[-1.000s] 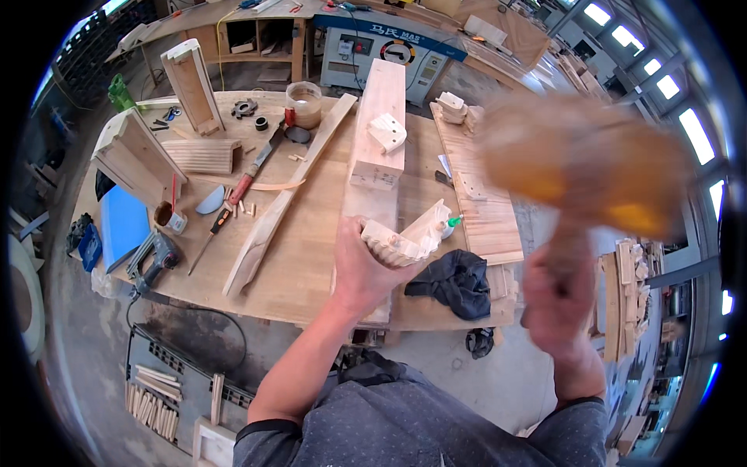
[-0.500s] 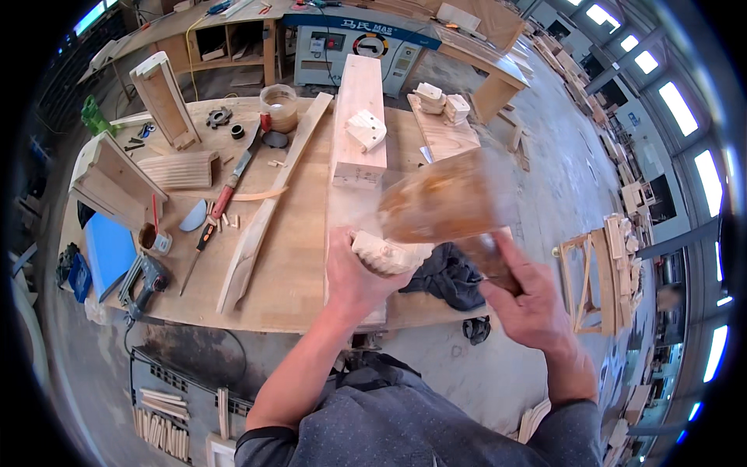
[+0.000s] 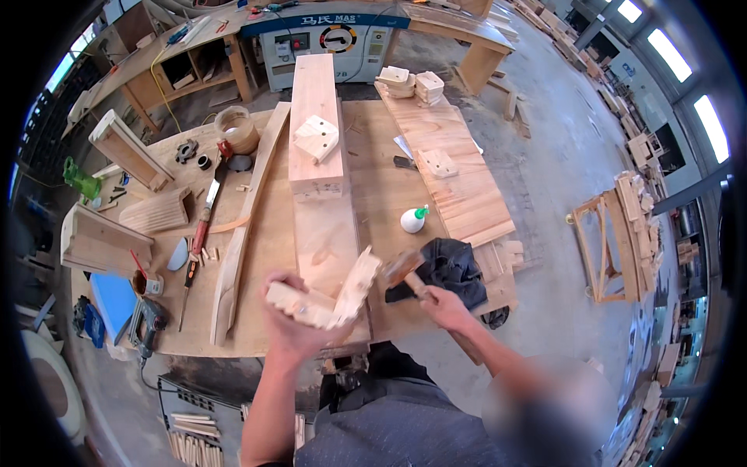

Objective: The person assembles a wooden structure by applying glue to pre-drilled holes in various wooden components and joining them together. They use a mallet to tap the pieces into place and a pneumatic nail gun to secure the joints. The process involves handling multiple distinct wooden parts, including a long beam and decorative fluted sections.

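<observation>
Joint held up for tapping
Left hand (image 3: 299,323) clamped round notched wooden pieces (image 3: 331,297), steadying them; right hand (image 3: 445,302) closed on mallet (image 3: 405,268) handle, above worktop (image 3: 389,210).

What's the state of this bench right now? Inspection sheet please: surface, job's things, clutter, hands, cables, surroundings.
Surface: plywood workbench, crowded.
Job's things: notched wooden pieces joined at an angle; wooden mallet beside them.
Clutter: long plank, glue bottle, dark cloth, bar clamp, power drill.
Hands: left hand grips the wooden pieces; right hand grips the mallet handle.
Cables: yellow cord by the far shelf.
Surroundings: table saw, wood stacks on concrete floor.
</observation>
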A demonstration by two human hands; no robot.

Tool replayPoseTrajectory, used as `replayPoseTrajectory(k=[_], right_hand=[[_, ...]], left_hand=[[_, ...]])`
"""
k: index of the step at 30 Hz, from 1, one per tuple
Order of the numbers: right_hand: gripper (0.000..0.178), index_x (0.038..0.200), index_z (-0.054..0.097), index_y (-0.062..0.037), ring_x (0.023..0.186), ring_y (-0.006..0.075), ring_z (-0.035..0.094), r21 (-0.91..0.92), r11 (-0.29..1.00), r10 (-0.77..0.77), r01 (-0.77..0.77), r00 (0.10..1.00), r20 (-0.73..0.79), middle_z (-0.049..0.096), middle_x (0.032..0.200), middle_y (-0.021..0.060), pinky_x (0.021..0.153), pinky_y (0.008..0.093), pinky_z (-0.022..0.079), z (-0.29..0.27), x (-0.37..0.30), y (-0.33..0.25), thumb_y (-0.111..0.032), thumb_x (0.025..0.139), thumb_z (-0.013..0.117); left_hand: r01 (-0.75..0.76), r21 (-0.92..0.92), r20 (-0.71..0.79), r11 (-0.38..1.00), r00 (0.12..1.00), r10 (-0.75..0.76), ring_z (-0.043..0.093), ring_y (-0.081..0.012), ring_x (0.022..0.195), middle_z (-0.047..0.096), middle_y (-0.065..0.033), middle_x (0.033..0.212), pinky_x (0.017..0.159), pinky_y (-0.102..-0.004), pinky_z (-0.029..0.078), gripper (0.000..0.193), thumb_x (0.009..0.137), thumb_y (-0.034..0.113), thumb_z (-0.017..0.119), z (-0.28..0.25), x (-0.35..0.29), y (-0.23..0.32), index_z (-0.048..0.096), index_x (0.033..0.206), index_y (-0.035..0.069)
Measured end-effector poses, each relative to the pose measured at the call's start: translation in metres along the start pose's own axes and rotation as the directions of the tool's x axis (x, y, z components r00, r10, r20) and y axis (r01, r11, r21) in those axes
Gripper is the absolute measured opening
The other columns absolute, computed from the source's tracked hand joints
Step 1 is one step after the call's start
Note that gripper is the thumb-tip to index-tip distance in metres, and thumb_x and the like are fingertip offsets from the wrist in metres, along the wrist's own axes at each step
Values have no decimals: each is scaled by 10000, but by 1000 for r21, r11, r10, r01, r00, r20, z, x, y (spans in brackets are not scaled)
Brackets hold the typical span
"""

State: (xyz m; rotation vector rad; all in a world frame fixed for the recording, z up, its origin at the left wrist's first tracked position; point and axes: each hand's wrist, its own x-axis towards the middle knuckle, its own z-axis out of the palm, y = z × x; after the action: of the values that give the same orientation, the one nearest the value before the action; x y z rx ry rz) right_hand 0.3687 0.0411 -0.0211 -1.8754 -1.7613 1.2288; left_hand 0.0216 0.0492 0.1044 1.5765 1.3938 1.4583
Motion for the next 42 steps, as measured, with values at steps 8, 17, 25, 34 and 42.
replayPoseTrajectory(k=[8,17,25,34,42], right_hand=[[223,1000,656,2,902,454,657,-264,886,-366,381,925,107,692,935,241,765,473,537,-41,81,-49,-208,949,600],[610,1341,589,21,1146,376,658,-340,918,-320,205,888,-330,687,1192,262,994,434,508,-183,322,-77,-384,895,684],[763,1485,476,-15,1385,397,465,-96,882,-457,462,887,64,463,1505,268,1161,433,377,-83,372,-236,-492,911,642],[504,1129,739,-5,1155,387,643,-569,577,-432,586,810,396,692,1206,211,1028,436,495,-30,397,-320,-437,913,595],[334,816,723,4,658,143,610,-78,979,-133,189,878,459,682,769,83,555,302,455,-69,375,-242,-325,875,710]], left_hand=[[-27,233,-134,972,989,60,472,-315,1230,438,-178,1336,1096,-498,381,1321,540,375,952,11,-11,2,174,1560,58],[110,210,-446,972,895,-5,475,-344,1282,421,-193,1406,1135,-526,372,1513,526,527,976,51,-16,19,30,1620,81],[172,273,-425,946,904,-42,432,-331,1318,381,-186,1412,1164,-531,349,1521,541,617,944,52,-25,8,18,1602,43],[229,278,-420,933,902,-97,422,-311,1302,350,-169,1397,1099,-492,398,1348,542,640,935,54,-21,7,195,1474,7],[20,267,-339,964,938,74,502,-312,1189,420,-187,1302,1018,-491,440,1286,514,532,985,40,-9,-1,233,1423,20]])
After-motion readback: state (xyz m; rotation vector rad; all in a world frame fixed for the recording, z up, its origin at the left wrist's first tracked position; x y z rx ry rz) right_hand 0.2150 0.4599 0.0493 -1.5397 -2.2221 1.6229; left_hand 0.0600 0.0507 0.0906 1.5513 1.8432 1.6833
